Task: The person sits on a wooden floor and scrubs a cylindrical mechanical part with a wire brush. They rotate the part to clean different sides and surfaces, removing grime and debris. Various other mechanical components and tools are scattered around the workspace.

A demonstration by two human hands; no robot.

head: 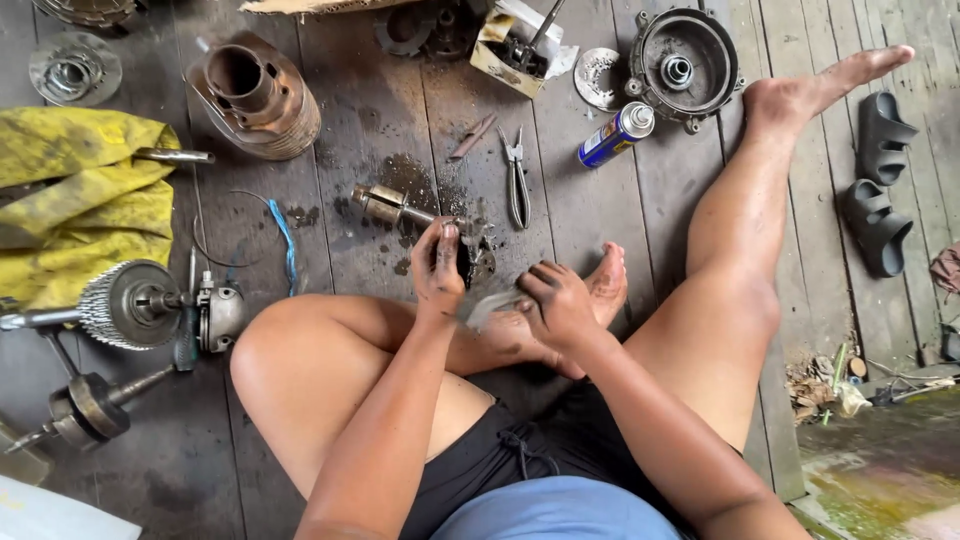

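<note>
Left hand (pixel 437 262), fingers (pixel 445 240) curled shut and blackened with grease, pinching the near end of a small dark engine part (pixel 467 255). Touching that part, or just beside it, a brass-coloured shaft piece (pixel 385 205) lying on the floor (pixel 340 110), long axis running from the fingers up and to the left, away from the body. Right hand (pixel 555 300) just to the right and slightly nearer, fingers loosely bent around something pale and blurred (pixel 488 308), perhaps a rag or brush; too smeared to tell. Left hand plainly the nearer to the shaft. Farther out: pliers (pixel 517 180) beyond the hands, a blue spray can (pixel 615 135) to the far right, a finned cylinder (pixel 255 95) at far left, a yellow cloth (pixel 80 190) at the left edge.
</note>
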